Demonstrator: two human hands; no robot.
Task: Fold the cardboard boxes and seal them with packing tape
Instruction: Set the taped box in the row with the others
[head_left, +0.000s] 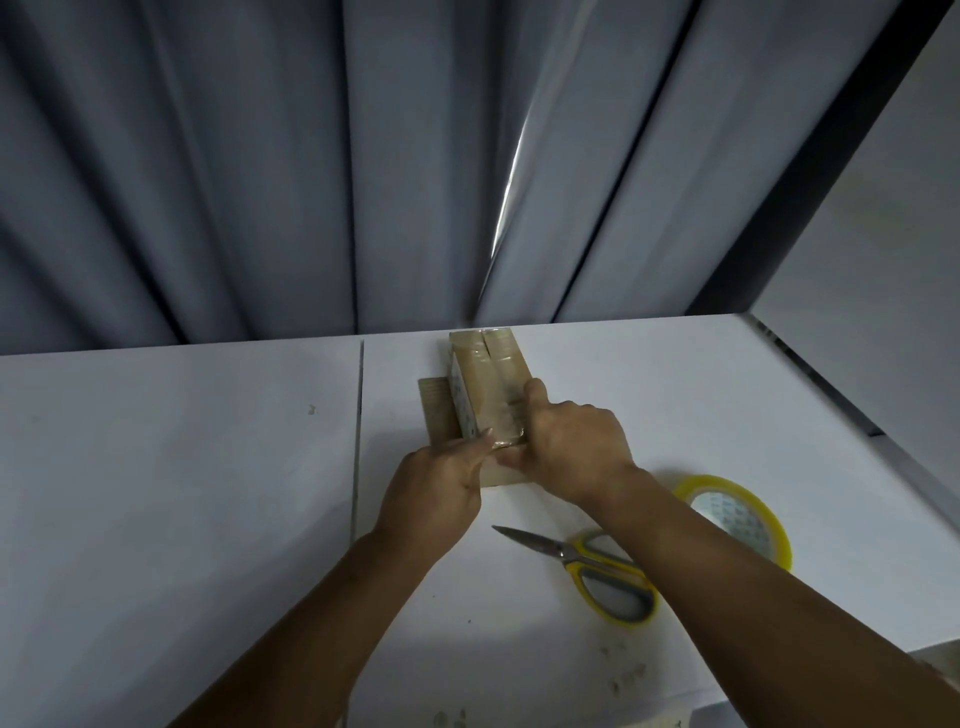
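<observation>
Sealing step: R hand (576, 452) grips box (488, 384) near end, L hand (441, 483) thumb presses same end, fingers unclear; next likely needs tape roll (743, 514) right of box

A small brown cardboard box (488, 387), folded, top seam taped, lies on a flat cardboard sheet (438, 413); a yellowish packing-tape roll (722, 483) lies flat nearby
</observation>
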